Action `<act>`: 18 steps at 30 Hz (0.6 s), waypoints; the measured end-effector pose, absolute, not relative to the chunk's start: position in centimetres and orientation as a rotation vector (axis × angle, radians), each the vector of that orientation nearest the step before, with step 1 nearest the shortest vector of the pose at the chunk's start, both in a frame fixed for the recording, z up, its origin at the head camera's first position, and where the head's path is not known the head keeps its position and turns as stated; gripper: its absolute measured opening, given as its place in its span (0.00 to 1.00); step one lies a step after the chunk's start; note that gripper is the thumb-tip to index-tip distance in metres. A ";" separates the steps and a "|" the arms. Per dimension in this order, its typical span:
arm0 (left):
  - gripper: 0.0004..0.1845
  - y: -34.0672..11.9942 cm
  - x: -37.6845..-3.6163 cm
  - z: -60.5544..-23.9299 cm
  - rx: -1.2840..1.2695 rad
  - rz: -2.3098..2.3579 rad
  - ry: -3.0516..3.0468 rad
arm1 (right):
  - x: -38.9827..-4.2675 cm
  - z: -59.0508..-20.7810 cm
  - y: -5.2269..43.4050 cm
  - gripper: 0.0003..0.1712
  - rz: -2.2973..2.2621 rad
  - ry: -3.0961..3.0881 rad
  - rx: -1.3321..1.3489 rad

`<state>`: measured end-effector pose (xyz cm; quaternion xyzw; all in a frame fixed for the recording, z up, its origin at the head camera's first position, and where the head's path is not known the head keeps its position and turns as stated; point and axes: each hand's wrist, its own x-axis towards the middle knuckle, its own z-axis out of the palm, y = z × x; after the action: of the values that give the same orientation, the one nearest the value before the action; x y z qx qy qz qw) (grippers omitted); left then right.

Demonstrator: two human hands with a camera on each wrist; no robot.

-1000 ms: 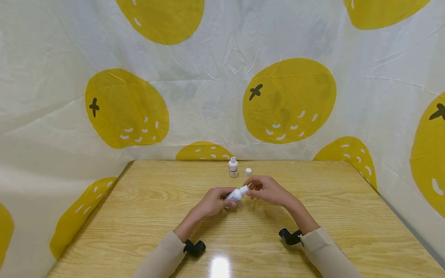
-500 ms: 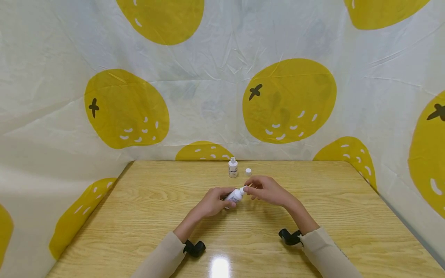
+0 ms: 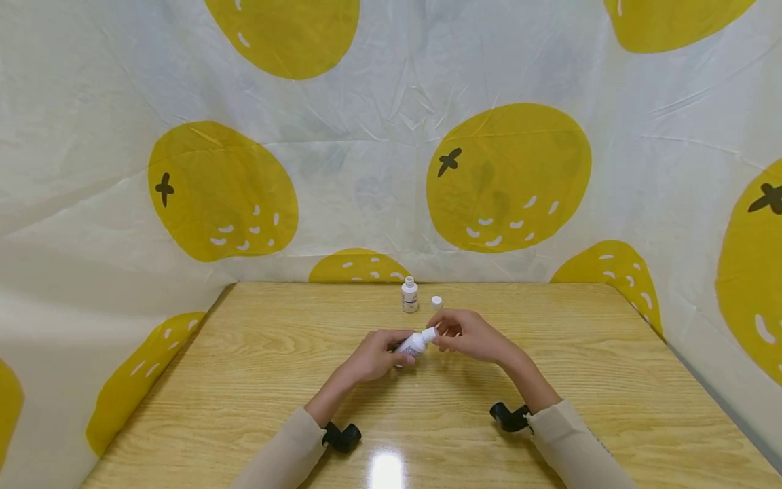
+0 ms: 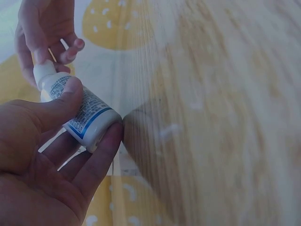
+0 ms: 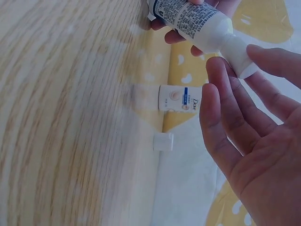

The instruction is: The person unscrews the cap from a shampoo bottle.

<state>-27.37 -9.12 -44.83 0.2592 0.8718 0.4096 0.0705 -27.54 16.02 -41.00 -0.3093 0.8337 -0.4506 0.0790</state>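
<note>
A person sits at a wooden tabletop (image 3: 256, 380) hung round with a white cloth (image 3: 366, 170) printed with big yellow fruit.

On the left, the left hand (image 3: 373, 354) has its grip wrapped round a small white bottle (image 3: 414, 343), thumb over the printed label and fingers under the base. The bottle is tilted, held just above the middle of the tabletop, its neck pointing to the right.

At that neck, the right hand (image 3: 470, 334) pinches the bottle's white cap (image 3: 430, 333) between thumb and fingertips (the wrist view shows the other fingers fairly loose).

Behind the hands, near the far edge, a second small bottle (image 3: 410, 295) stands upright with its top off; its loose cap (image 3: 436, 302) lies just to its right, apart from it.

The step in hand looks like turning the cap on the held bottle; whether on or off cannot be told. The next move seems to call for a steady left-hand hold while the right-hand fingers twist.
</note>
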 end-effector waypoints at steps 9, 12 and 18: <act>0.21 -9.2 -27.3 -44.8 0.791 1.234 2.623 | -27.7 -41.1 15.9 0.17 -1.340 2.497 -0.946; 0.22 -9.2 -27.2 -44.8 0.794 1.229 2.622 | -27.7 -41.1 15.9 0.18 -1.331 2.510 -0.881; 0.23 -9.2 -27.3 -44.9 0.793 1.222 2.629 | -27.7 -40.9 16.0 0.19 -1.299 2.547 -0.791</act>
<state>-27.27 -9.16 -44.86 0.2633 0.8726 0.4057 0.0680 -27.66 16.05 -40.95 -0.2658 0.8552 -0.4362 0.0874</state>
